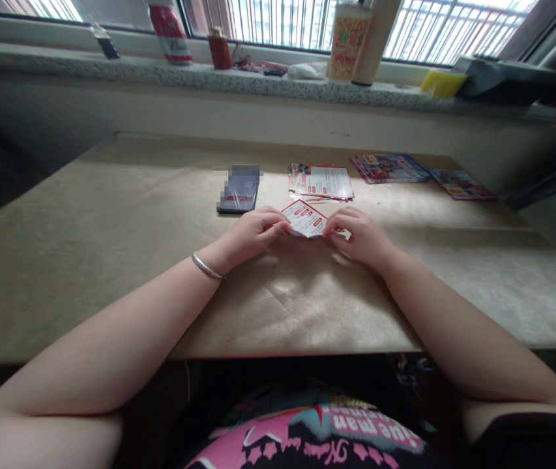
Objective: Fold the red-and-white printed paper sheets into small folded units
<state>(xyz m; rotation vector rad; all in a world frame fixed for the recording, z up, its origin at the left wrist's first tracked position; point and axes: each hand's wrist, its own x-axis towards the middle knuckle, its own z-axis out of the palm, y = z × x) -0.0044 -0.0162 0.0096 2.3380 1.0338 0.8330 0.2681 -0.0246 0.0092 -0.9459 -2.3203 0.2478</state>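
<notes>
A: Left hand [253, 236] pinches the leaflet [306, 219] at its left corner, right hand [360, 236] its right; it sits on the table [87, 228], just near of the stack [324, 182].
B: Risk?
A: Thin paper, fingertip grip: an uneven pull may tear it, I'd judge.

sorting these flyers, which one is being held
The small red-and-white leaflet, pinched between the left hand and right hand; the other piles lie flat beyond, untouched.

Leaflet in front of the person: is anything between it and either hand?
Nothing visible. The left hand and right hand both pinch the leaflet directly; the phone and stack lie beyond it.
</notes>
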